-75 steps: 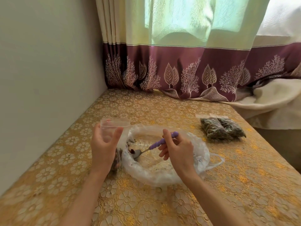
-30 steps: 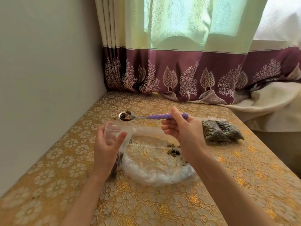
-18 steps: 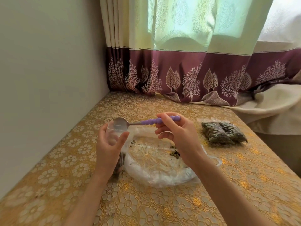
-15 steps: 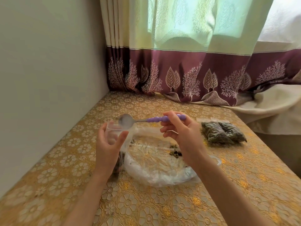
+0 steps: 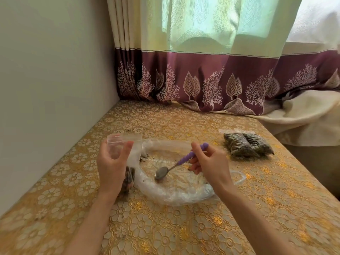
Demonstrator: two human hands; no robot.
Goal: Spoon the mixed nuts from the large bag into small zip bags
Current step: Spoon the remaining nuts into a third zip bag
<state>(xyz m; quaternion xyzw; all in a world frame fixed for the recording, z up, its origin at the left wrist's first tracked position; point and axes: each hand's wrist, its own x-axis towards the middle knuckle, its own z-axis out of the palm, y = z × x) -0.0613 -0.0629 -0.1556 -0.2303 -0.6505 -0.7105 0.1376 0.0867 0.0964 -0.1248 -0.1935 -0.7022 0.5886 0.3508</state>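
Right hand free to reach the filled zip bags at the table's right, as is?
Probably yes: the filled zip bags lie apart to the right hand's right with bare tablecloth between, but its fingers hold the spoon.

A domestic room, probably a bedroom or living area. A surface (image 5: 184,227) covered with a gold, flower-embossed plastic cloth stands in a corner against a plain painted wall (image 5: 51,80). Behind it hangs a household curtain (image 5: 193,52), pale green above and maroon below with printed leaves and trees, daylight showing through it. At the right lies cream bedding or a blanket (image 5: 303,115). Filled small zip bags (image 5: 246,146) rest on the cloth.
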